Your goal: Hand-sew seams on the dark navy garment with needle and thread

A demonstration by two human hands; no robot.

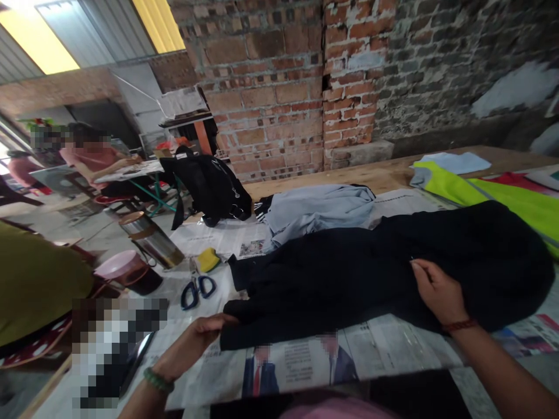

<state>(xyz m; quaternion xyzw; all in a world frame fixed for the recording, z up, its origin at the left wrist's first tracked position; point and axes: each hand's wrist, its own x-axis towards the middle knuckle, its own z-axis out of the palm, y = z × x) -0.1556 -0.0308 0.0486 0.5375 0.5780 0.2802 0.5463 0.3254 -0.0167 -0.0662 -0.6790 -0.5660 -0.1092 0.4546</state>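
A black garment point(314, 285) lies stretched across the newspaper-covered table in front of me. At its near left edge, my left hand point(203, 334) pinches the cloth between thumb and fingers. My right hand point(441, 291) rests over the garment's middle right part, thumb and forefinger pressed together. A tiny pale tip shows at those fingertips, too small to name. Blue-handled scissors point(198, 291) lie beyond my left hand, beside a yellow sponge-like piece point(208, 260).
Left of the scissors stand a steel thermos point(152, 240) and a pink-lidded container point(128, 270). Behind the garment are a black backpack point(209, 189) and grey clothing point(323, 210). A neon-yellow garment point(493, 198) lies at the right. A person point(94, 154) sits farther back.
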